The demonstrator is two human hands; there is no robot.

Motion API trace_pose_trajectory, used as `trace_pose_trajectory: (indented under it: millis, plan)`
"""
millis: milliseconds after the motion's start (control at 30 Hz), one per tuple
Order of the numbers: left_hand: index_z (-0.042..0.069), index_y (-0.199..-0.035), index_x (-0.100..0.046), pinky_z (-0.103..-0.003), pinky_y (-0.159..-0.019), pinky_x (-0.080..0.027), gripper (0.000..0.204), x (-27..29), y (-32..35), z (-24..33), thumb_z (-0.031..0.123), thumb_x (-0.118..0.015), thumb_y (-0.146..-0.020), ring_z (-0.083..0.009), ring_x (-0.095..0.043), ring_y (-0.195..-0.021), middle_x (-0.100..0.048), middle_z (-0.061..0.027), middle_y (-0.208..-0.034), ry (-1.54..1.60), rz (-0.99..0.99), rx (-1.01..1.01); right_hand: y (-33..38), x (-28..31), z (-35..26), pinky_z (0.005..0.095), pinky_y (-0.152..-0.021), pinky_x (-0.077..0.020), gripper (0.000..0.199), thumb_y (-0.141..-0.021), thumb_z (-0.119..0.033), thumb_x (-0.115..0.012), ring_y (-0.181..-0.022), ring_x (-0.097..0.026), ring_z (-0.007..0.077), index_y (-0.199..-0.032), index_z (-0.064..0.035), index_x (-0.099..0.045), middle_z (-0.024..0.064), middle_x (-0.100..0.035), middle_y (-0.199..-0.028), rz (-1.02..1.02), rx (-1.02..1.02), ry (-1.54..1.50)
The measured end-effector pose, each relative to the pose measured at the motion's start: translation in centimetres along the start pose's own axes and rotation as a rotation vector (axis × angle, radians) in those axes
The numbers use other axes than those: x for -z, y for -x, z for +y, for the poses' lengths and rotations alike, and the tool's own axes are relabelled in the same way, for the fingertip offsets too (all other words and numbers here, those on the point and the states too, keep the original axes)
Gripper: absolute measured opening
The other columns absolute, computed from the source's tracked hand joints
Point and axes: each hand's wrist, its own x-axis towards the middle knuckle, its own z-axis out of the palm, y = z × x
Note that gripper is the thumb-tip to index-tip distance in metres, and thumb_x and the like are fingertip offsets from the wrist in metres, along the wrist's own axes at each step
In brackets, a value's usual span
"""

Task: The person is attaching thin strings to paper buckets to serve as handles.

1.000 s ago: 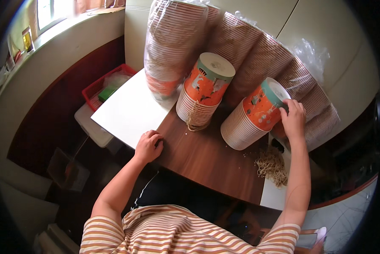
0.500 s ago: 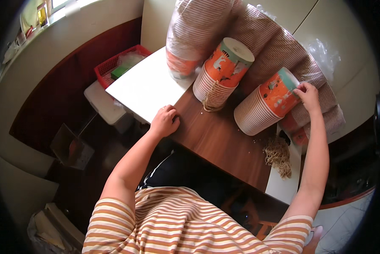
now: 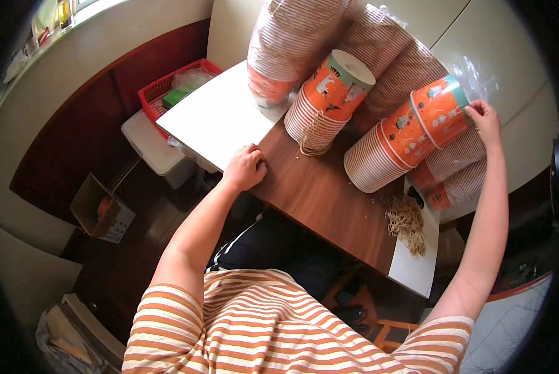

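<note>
Two hands out over a brown table (image 3: pixel 329 199). Right hand (image 3: pixel 486 121) up high, fingers curled on the top end of an orange cup stack (image 3: pixel 410 140), touching its rim, not wrapped all the way round. Stack tipped over on its side, leaning on bagged cups (image 3: pixel 410 68) behind. Left hand (image 3: pixel 245 168) resting at the table edge, fingers loosely bent, holding nothing. Second orange stack (image 3: pixel 326 100) standing just beside. String pile (image 3: pixel 407 221) near the front edge.
</note>
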Motion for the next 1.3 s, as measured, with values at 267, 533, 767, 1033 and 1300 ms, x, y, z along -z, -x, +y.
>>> trace_pose_trajectory:
  millis: [267, 533, 767, 1033, 1300]
  plan:
    - [0.004, -0.086, -0.062, -0.038, -0.087, -0.045, 0.016, -0.1, -0.2, 0.1, 0.016, -0.06, -0.075, -0.0309, -0.054, -0.097, -0.056, -0.0124, -0.098, -0.011, 0.007, 0.006, 5.7, 4.9, -5.8, 0.0212, -0.077, -0.041, 0.021, -0.088, -0.02, -0.063, -0.083, -0.051, 0.0064, -0.098, -0.0011, -0.059, -0.0016, -0.058, -0.089, 0.271, -0.084, -0.19]
    - [0.003, -0.087, -0.062, -0.038, -0.082, -0.047, 0.016, 0.5, 0.0, -0.4, 0.014, -0.061, -0.076, -0.0305, -0.057, -0.09, -0.057, -0.0134, -0.097, -0.041, 0.062, -0.087, 23.1, -11.2, -9.5, 0.0352, -0.089, -0.0451, 0.04, -0.095, -0.034, -0.045, -0.106, -0.055, 0.0199, -0.123, -0.0049, -0.049, 0.0084, -0.056, -0.121, 0.438, -0.558, -1.25]
    - [0.001, -0.096, -0.065, -0.029, -0.071, -0.049, 0.026, 0.4, 0.5, 6.3, 0.023, -0.065, -0.083, -0.0177, -0.061, -0.08, -0.06, -0.0113, -0.097, 0.632, -0.009, 0.289, 33.7, -27.4, -8.5, 0.0433, -0.086, -0.0505, 0.025, -0.094, -0.017, -0.048, -0.103, -0.059, 0.0252, -0.114, -0.0044, -0.058, 0.0116, -0.062, -0.112, 0.555, -0.952, -2.195]
    - [-0.008, -0.122, -0.048, -0.027, -0.085, -0.046, 0.044, -0.7, -4.0, 12.8, 0.009, -0.058, -0.083, -0.0147, -0.058, -0.096, -0.062, -0.0111, -0.105, 1.088, -0.353, 0.392, 35.4, -30.1, -10.1, 0.0428, -0.09, -0.0487, 0.03, -0.086, -0.014, -0.061, -0.104, -0.059, 0.0278, -0.114, -0.0029, -0.054, 0.0109, -0.061, -0.112, 0.183, -0.911, -2.133]
    - [-0.009, -0.11, -0.059, -0.023, -0.073, -0.048, 0.033, -0.5, -6.3, 12.8, -0.003, -0.052, -0.078, -0.01, -0.059, -0.082, -0.066, -0.0091, -0.093, 0.796, -0.34, 0.287, 32.5, -22.4, -8.5, 0.0323, -0.063, -0.0549, 0.038, -0.092, -0.027, -0.056, -0.076, -0.065, 0.0218, -0.119, -0.0016, -0.053, 0.0114, -0.063, -0.104, -0.206, -0.95, -1.179]
